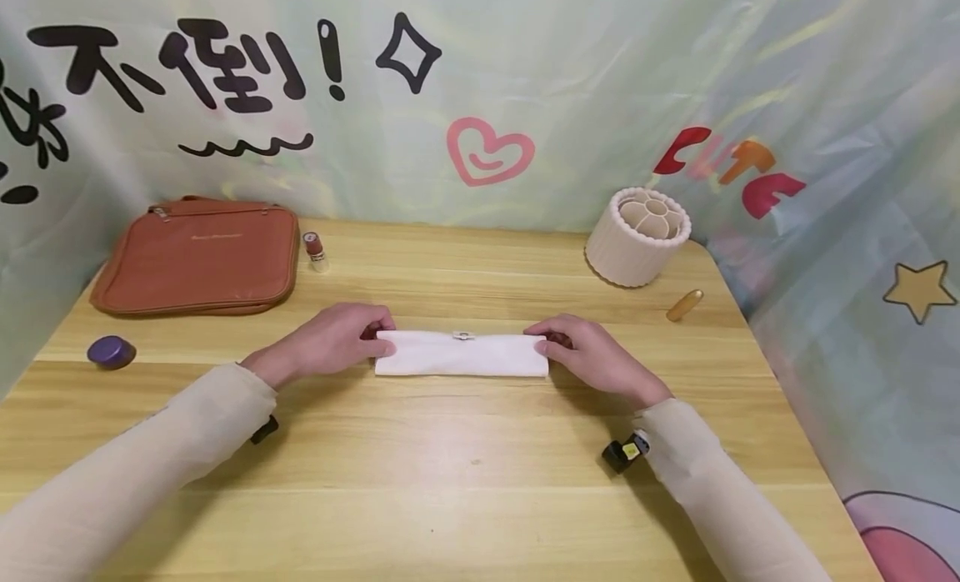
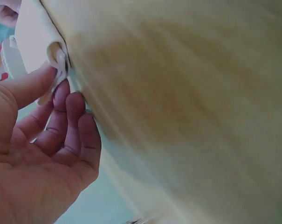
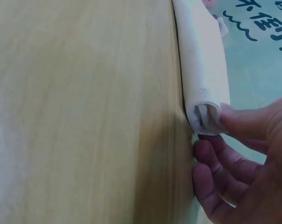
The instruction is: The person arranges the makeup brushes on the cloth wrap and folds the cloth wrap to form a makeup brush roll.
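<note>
A white cloth (image 1: 459, 355), folded into a long narrow strip, lies across the middle of the table with a small tag (image 1: 463, 336) at its far edge. At its left end my left hand (image 1: 337, 340) pinches the cloth between thumb and fingers. My right hand (image 1: 596, 355) pinches the opposite end the same way. Rolled layers show at the end of the cloth (image 3: 203, 60) in the right wrist view, beside the thumb (image 3: 248, 121). In the left wrist view the thumb (image 2: 31, 86) presses on the folded end, its other fingers curled below.
A brown zip case (image 1: 202, 257) lies at the back left, a lipstick (image 1: 316, 253) beside it. Nearer the left edge sits a purple round lid-like object (image 1: 111, 352). A ribbed cream holder (image 1: 637, 238) stands back right, with a small gold tube (image 1: 685, 305) close by.
</note>
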`<state>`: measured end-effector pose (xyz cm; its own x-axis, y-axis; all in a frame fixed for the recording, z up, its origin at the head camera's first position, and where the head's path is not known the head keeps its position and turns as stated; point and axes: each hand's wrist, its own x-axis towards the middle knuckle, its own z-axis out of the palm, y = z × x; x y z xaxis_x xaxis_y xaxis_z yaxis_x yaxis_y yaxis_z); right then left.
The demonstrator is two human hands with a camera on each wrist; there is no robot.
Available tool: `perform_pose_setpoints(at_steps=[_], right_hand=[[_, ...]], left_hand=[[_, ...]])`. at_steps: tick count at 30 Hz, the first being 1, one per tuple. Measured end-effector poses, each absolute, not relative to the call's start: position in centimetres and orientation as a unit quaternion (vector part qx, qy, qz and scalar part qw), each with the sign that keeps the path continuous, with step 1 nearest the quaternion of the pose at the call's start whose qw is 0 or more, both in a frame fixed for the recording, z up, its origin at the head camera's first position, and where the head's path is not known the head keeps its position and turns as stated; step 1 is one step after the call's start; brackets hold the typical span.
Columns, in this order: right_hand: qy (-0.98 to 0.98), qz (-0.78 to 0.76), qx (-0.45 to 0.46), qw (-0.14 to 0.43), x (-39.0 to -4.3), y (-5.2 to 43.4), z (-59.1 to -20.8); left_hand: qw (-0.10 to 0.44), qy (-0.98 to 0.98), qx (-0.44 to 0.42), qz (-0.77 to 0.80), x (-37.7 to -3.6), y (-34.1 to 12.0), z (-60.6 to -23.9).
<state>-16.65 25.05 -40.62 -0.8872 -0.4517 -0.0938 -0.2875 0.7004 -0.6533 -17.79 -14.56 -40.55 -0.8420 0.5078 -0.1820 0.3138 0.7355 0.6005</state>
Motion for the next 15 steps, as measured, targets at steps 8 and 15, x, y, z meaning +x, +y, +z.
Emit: perform_pose_setpoints(at_steps=[8, 15], right_hand=[[0.915, -0.329, -0.201, 0.118, -16.9, 24.5, -41.2], [0.910, -0.363, -0.166, 0.111, -15.8, 25.9, -40.9]], left_hand=[[0.162, 0.923, 0.217, 0.273, -17.8, -14.9, -40.6], [0.126, 0.932, 0.185, 0.287, -16.2, -16.1, -39.6]])
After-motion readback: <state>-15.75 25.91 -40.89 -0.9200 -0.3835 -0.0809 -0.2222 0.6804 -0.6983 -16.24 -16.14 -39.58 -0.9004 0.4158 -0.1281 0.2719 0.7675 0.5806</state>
